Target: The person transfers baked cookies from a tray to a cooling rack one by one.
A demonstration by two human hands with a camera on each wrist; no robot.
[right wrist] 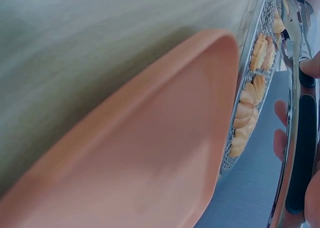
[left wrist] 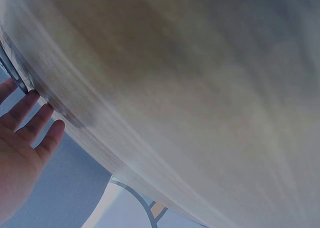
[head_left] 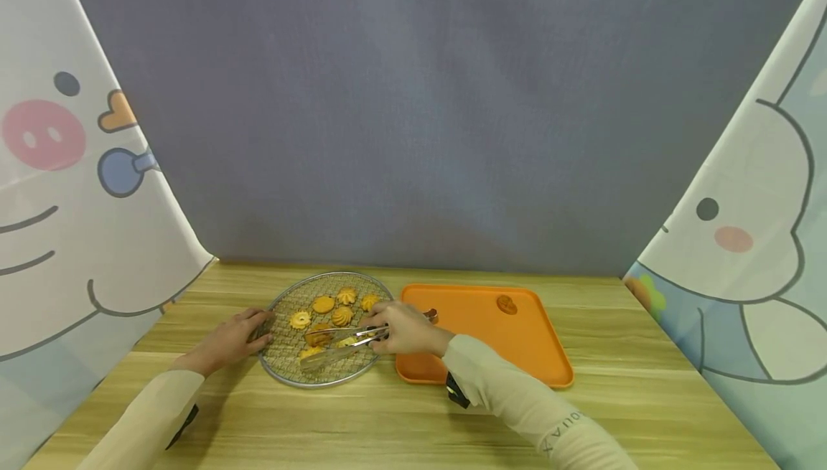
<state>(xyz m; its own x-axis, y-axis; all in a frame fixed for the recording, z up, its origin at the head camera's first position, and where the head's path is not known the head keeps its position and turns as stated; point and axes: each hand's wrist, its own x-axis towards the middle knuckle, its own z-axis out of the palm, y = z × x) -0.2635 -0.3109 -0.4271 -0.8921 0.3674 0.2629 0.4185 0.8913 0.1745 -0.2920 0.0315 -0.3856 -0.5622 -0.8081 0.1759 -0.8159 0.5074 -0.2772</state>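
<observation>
My right hand (head_left: 403,328) grips metal tongs (head_left: 332,355) by their dark-padded handle (right wrist: 305,153). The tongs reach left over a round wire rack (head_left: 310,384) with a metal rim. Their spread ends lie on either side of a browner cookie (head_left: 319,334) near the rack's middle; I cannot tell if they touch it. Several pale golden cookies, such as a swirled one (head_left: 342,316) and a ring-shaped one (head_left: 300,320), lie around it. My left hand (head_left: 235,337) is at the rack's left rim, its fingers extended with fingertips right at the edge (left wrist: 12,70).
An orange rectangular tray (head_left: 491,341) stands right of the rack, under my right wrist. One dark brown cookie (head_left: 507,304) lies near its far right corner. Wood-grain table (head_left: 310,427) surrounds both, with a grey curtain (head_left: 413,133) behind and cartoon-printed cloth on both sides.
</observation>
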